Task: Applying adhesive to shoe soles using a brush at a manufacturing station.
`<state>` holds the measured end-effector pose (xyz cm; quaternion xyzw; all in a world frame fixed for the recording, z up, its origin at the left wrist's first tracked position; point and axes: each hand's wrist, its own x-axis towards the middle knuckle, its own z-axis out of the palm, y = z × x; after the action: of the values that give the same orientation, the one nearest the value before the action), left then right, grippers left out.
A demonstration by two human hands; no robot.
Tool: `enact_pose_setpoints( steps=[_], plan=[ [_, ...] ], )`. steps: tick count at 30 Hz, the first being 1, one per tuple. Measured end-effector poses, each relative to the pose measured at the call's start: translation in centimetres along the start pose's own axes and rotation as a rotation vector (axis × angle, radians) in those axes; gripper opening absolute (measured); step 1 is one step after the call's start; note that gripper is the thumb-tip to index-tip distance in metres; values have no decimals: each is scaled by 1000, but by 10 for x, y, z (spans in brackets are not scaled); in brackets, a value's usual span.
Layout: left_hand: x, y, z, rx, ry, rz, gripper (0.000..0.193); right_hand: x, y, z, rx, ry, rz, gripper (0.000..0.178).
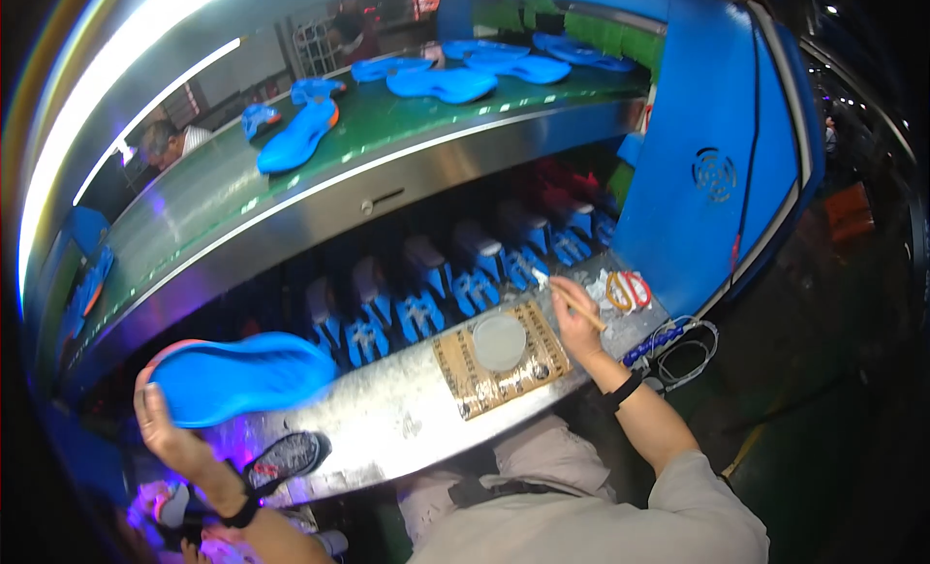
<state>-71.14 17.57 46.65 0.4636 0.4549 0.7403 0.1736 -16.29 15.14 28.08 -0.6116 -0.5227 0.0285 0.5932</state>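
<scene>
A blue shoe sole (237, 375) with a pinkish-orange end is raised at the left, above the metal bench. My left hand (170, 438) grips it by that end, its fingers closed around the rim. My right hand (577, 324) pinches a brush (575, 300) with a wooden handle and a whitish tip pointing up and left. Close to that hand, a round translucent tub (500, 343) rests on a taped piece of cardboard (465, 391). The brush tip is apart from both sole and tub.
Scissors (637, 289) with red handles lie at the bench's right end. A dark-rimmed oval object (286, 457) sits at its left. Several blue soles (443, 84) lie on the green conveyor belt (387, 128) beyond. Blue and white shoe parts (418, 315) line the shelf beneath.
</scene>
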Motion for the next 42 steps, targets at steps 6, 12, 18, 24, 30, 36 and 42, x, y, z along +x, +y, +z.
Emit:
enact_pose_setpoints(
  steps=[6,12,18,24,30,36,42],
  plan=[
    [-133,-47,45,-252,-499,-620,30,-4,-48,-3,117,-337,185,14],
    [-244,-65,45,-811,-818,-1151,91,-3,-60,11,-96,-534,153,19],
    [-270,-61,27,-832,-922,-1220,89,-11,-69,8,73,-451,177,13],
    [-262,-76,23,-799,-766,-1233,75,-23,-75,26,-52,-443,-10,11],
    [-258,-66,28,-787,-783,-1219,73,-58,-109,35,393,-675,103,14],
    [-254,-54,31,-823,-809,-1227,72,-70,-125,54,417,-740,2,14],
    [-248,-51,28,-803,-783,-1227,72,-73,-122,54,410,-811,-176,13]
  ],
)
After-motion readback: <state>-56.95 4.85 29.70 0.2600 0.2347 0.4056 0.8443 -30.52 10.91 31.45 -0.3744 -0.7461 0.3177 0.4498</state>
